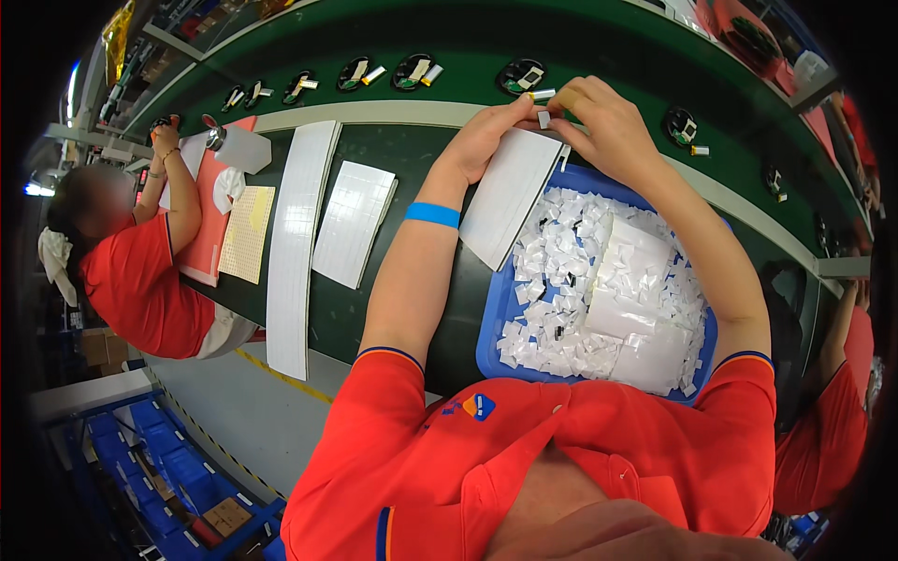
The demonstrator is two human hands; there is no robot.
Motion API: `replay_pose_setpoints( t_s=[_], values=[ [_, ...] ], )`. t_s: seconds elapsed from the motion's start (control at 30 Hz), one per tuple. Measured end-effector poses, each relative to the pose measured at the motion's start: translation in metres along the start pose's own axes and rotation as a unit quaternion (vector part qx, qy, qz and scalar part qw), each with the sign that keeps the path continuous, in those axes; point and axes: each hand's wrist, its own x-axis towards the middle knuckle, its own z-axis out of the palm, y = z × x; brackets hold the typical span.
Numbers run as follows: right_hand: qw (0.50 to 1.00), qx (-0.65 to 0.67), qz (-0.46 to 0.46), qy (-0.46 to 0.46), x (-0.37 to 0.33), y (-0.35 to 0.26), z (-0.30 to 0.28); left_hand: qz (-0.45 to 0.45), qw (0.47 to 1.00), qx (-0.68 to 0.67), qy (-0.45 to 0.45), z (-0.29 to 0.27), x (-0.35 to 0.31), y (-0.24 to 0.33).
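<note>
My two hands meet at the far side of the bench, fingertips almost touching. Between them is a small white piece, pinched by my right hand. My left hand, its fingers closed, is beside that piece and over the top end of a white label sheet; what it grips is hidden. Just beyond the fingertips, a black round device with an exposed circuit board rests on the green conveyor, a silver battery cell beside it. A blue bin of small white scraps lies below my right forearm.
More black round devices line the green conveyor. White label sheets and a shorter stack lie left of my arm. Farther left are a white bottle and a co-worker in red. Another person's red sleeve shows at right.
</note>
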Motion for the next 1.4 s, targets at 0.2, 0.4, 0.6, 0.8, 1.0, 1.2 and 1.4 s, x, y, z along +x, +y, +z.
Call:
replay_pose_setpoints(
  t_s=[0.2,0.4,0.6,0.8,1.0,1.2,1.4],
  values=[
    [0.993,-0.058,-0.088,0.042,0.003,0.001,0.010,0.000,1.000,0.014,-0.001,0.000,-0.001,0.001],
    [0.985,-0.053,-0.147,0.069,0.003,-0.006,0.004,0.004,1.000,-0.026,0.001,-0.005,-0.002,0.005],
    [0.984,0.145,0.090,0.060,0.049,0.021,0.024,0.004,0.999,-0.007,-0.053,-0.006,-0.008,0.013],
    [0.941,0.292,0.164,-0.050,0.121,0.059,0.097,0.022,0.990,-0.002,-0.136,-0.015,-0.007,0.009],
    [0.906,0.319,0.231,-0.158,0.147,0.059,0.132,-0.016,0.996,0.019,-0.082,-0.013,-0.005,0.008],
    [0.904,0.302,0.245,-0.178,0.150,0.064,0.141,-0.028,0.997,0.046,-0.063,-0.012,-0.005,0.008],
    [0.903,0.297,0.248,-0.186,0.145,0.064,0.136,-0.022,0.997,0.042,-0.060,-0.013,-0.005,0.006]
  ],
)
